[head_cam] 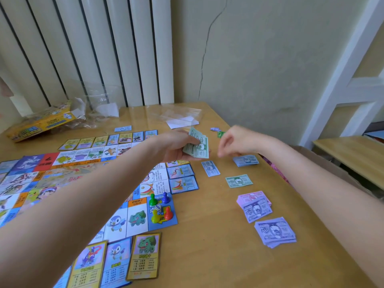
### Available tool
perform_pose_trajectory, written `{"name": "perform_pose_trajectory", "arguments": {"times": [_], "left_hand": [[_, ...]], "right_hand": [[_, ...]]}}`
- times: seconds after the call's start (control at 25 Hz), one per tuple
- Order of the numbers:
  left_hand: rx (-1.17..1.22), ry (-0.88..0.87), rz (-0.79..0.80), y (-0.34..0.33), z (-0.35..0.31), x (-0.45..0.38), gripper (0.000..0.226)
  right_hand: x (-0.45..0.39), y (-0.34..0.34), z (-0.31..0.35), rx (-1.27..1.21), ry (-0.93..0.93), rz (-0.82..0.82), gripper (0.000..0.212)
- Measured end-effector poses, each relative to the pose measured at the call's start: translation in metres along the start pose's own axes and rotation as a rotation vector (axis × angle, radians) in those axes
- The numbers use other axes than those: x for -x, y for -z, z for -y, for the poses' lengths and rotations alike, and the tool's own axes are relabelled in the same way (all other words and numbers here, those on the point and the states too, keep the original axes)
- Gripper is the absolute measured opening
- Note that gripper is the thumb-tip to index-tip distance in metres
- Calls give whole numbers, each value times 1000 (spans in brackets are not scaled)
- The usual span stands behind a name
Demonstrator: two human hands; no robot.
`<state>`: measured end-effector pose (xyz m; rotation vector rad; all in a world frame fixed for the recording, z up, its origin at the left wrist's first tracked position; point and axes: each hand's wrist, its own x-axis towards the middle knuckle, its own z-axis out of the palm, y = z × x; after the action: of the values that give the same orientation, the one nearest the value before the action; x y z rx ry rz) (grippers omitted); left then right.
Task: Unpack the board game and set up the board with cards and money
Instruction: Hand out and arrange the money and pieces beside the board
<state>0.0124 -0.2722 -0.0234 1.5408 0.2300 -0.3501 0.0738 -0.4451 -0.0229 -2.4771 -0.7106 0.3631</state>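
The colourful game board lies flat on the wooden table, with cards along its far, right and near edges. Several pawns and a die stand on its blue corner square. My left hand grips a stack of green notes above the board's right edge. My right hand hovers just right of that stack with fingers loosely curled, holding nothing I can see. Below it lies a blue note pile. A single blue note, a green note and purple note piles lie on the table.
The yellow game box and crumpled clear wrapping sit at the back left by a radiator. A clear bag with white paper lies at the far edge. Small scraps lie beyond my hands. A wooden bench stands right.
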Motion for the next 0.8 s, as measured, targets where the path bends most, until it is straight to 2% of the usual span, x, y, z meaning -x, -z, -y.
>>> {"name": "perform_pose_trajectory", "arguments": {"times": [0.08,0.16,0.32,0.56,0.8], "left_hand": [[-26,31,17,-5,3,-1,7],[-45,43,33,-10,7,-2,8],[-97,47,62,-16,11,2,7],[-117,28,4,-16,11,15,7],[-131,39,18,-28,15,13,7]], "right_hand": [[10,-3,-8,329,-17,203,12],[16,-11,-12,444,-20,296,21],[21,-20,-16,486,-31,327,30],[23,-18,-15,472,-90,334,26],[24,-22,-12,501,-82,331,26]]}}
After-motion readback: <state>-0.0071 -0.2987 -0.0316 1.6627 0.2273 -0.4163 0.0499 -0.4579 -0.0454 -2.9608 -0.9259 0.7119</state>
